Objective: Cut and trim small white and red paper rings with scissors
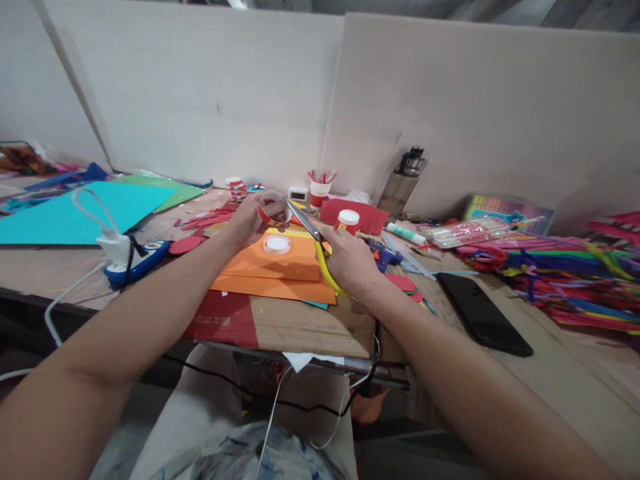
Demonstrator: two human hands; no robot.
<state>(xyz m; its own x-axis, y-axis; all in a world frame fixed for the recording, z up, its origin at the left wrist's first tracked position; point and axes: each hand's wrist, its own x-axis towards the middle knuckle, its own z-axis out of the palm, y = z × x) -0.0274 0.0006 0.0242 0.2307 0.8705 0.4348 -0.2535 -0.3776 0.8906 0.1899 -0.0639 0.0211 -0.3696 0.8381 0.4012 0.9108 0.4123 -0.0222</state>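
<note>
My left hand (251,219) pinches a red and white ring (275,220) that looks cut from a paper cup. Yellow-handled scissors (311,228) are gripped in my right hand (350,260), their blades pointing up and left with the tips at the ring's right rim. Whether the blades touch the ring I cannot tell. Just below, a round white cup base (277,245) sits on stacked orange paper (280,285). Another red cup piece with a white top (349,218) stands beyond my right hand, near red folded paper (373,220).
A black phone (483,313) lies at right, before bundles of coloured pipe cleaners (560,267). A bottle (400,185) and a glue stick (406,233) are behind. At left are turquoise sheets (85,212) and a blue power strip (140,261) with cables.
</note>
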